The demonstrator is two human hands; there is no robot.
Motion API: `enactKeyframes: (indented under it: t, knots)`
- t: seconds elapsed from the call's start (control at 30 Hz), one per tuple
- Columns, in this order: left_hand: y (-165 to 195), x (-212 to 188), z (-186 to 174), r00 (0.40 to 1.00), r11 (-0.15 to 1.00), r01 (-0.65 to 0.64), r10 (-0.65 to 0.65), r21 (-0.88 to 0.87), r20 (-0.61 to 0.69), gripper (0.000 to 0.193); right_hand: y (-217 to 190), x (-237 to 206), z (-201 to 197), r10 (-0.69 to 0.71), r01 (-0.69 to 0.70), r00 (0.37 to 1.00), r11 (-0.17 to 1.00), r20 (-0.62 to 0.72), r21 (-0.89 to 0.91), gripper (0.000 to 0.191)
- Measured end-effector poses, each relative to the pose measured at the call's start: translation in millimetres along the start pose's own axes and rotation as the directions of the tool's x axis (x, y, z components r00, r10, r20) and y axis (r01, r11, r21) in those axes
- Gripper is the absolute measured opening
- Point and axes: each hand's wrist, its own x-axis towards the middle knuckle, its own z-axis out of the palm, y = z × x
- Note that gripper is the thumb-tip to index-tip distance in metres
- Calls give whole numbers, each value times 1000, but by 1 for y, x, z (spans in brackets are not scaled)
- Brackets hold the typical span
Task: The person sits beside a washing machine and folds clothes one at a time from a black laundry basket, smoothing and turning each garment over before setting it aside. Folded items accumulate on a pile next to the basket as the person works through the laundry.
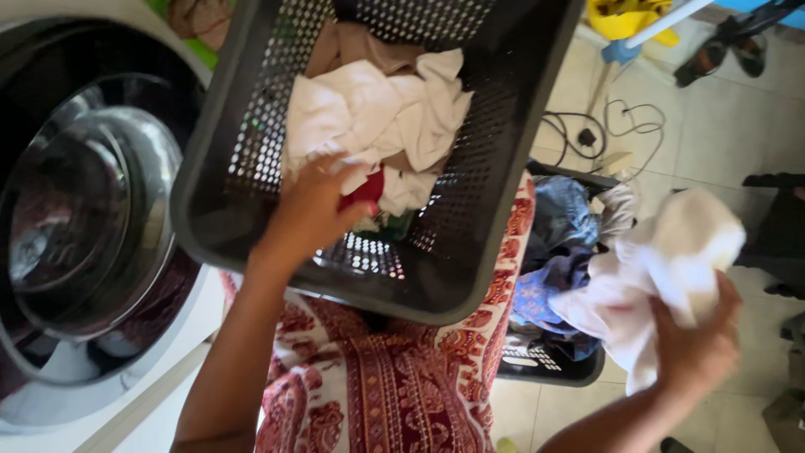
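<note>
A dark grey perforated laundry basket (470,252) rests on my lap, with white, tan and red clothes (377,109) piled inside. My left hand (310,214) reaches into it, fingers on a white cloth next to a red piece (362,191). Out to the right, my right hand (692,340) grips a bunched white garment (662,260), held over a second dark basket (549,365) on the floor that holds blue and mixed clothes (558,243).
A front-loading washing machine (88,226) with a round glass door stands at the left. My red patterned skirt (394,386) covers my lap. Cables and a plug (604,134) lie on the tiled floor, with sandals (721,50) and a yellow object (625,17) beyond.
</note>
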Motion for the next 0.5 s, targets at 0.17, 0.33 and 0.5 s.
enactKeyframes:
  t: [0.17, 0.33, 0.5]
  knots:
    - [-45, 15, 17, 975, 982, 163, -146, 93, -169, 56, -34, 44, 62, -481, 461, 855, 876, 195, 140, 75]
    - [-61, 19, 52, 953, 968, 251, -243, 25, -180, 38, -180, 50, 93, -701, 406, 690, 580, 180, 706, 52]
    - [-60, 33, 73, 931, 992, 127, -115, 10, -347, 32, -336, 52, 200, -905, 769, 268, 408, 330, 492, 46]
